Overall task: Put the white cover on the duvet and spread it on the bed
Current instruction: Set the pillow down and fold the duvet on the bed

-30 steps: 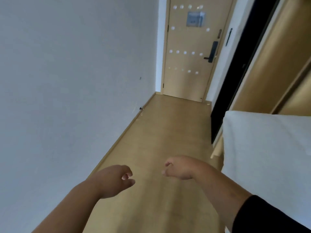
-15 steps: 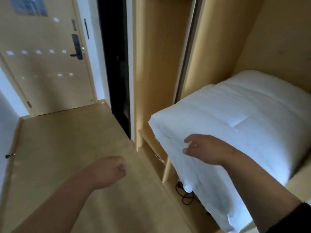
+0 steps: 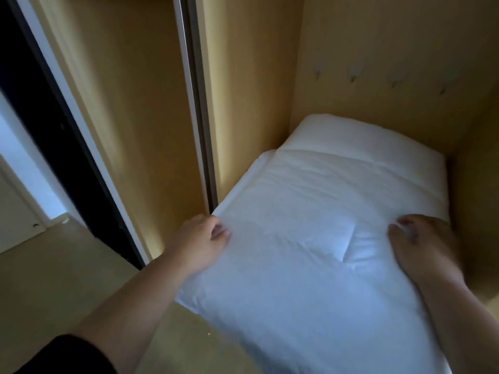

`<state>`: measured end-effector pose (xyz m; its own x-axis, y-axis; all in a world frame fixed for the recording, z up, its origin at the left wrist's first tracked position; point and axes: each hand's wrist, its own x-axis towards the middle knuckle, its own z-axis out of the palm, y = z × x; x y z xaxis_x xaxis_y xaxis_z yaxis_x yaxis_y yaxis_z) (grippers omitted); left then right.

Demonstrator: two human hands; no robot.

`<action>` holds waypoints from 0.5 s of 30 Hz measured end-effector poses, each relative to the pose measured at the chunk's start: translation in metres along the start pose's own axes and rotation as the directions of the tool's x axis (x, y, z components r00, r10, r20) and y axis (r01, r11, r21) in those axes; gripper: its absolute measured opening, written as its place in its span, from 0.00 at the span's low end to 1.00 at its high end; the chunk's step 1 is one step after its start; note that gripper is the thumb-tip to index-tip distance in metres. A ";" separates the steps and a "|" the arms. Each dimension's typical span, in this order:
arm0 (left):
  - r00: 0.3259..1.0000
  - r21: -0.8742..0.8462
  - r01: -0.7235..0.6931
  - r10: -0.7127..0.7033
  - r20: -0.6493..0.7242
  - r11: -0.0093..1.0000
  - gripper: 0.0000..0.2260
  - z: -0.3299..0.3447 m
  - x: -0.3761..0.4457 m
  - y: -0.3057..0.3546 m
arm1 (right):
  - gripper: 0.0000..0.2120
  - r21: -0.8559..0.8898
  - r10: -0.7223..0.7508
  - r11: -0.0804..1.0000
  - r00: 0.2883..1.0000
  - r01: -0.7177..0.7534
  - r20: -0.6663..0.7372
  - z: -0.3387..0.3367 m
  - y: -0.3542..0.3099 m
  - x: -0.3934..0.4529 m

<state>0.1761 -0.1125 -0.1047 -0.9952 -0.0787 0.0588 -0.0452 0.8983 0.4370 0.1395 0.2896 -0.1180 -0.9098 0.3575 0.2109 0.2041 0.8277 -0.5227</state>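
Left hand (image 3: 202,240) is being placed on the left edge of the duvet (image 3: 318,238), fingers curled and pinching the white fabric at its corner. Right hand (image 3: 424,245) is being laid on the duvet's right side, fingers bent and digging into the padding; motion blur there, so the grip is being read as a grasp but not with full certainty. Duvet is folded, white, quilted, and is being kept inside a wooden closet (image 3: 378,49), lying on its shelf with the near end hanging over the front edge. Its far end is being pressed against the closet back wall. A row of hooks (image 3: 378,75) is being shown on that wall above the duvet. Sliding door track (image 3: 198,117) is being seen just left of the duvet. Wooden floor (image 3: 54,279) is lying below left. A black sleeve (image 3: 62,357) is being worn on the left arm.
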 end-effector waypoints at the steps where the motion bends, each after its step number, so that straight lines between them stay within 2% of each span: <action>1: 0.996 -0.024 0.076 -0.075 0.044 0.997 0.16 0.000 0.016 -0.003 | 0.15 0.038 0.036 0.999 0.999 -0.035 -0.017 0.002 0.003 0.008; 3: 0.957 -0.176 0.245 -0.209 0.200 0.953 0.21 0.010 0.044 -0.014 | 0.15 0.095 0.081 0.992 0.996 -0.077 -0.036 0.007 0.007 0.015; 5: 0.902 -0.334 0.368 -0.246 0.355 0.868 0.33 0.027 0.066 -0.029 | 0.18 0.124 0.124 0.985 0.992 -0.119 -0.035 0.011 0.011 0.013; 7: 0.881 -0.396 0.405 -0.236 0.410 0.824 0.45 0.047 0.080 -0.042 | 0.20 0.160 0.165 0.974 0.986 -0.158 -0.030 0.015 0.016 0.006; 8: 0.888 -0.434 0.400 -0.225 0.401 0.807 0.45 0.058 0.086 -0.048 | 0.21 0.192 0.187 0.965 0.982 -0.178 -0.028 0.015 0.018 0.001; 11: 0.942 -0.506 0.308 -0.182 0.283 0.805 0.32 0.075 0.094 -0.056 | 0.24 0.283 0.304 0.916 0.952 -0.285 -0.026 0.019 0.029 -0.029; 13: 0.985 -0.412 0.169 -0.139 0.103 0.895 0.35 0.082 0.099 -0.064 | 0.25 0.348 0.406 0.864 0.912 -0.365 -0.051 0.025 0.032 -0.057; 15: 0.989 -0.287 0.139 -0.149 -0.014 0.948 0.37 0.084 0.102 -0.073 | 0.26 0.422 0.492 0.799 0.869 -0.429 -0.048 0.033 0.034 -0.085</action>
<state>0.0702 -0.1499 -0.2059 -0.9761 -0.2172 0.0054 -0.1557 0.7168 0.6796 0.2119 0.2730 -0.1805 -0.6725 0.7393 -0.0341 0.4007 0.3250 -0.8567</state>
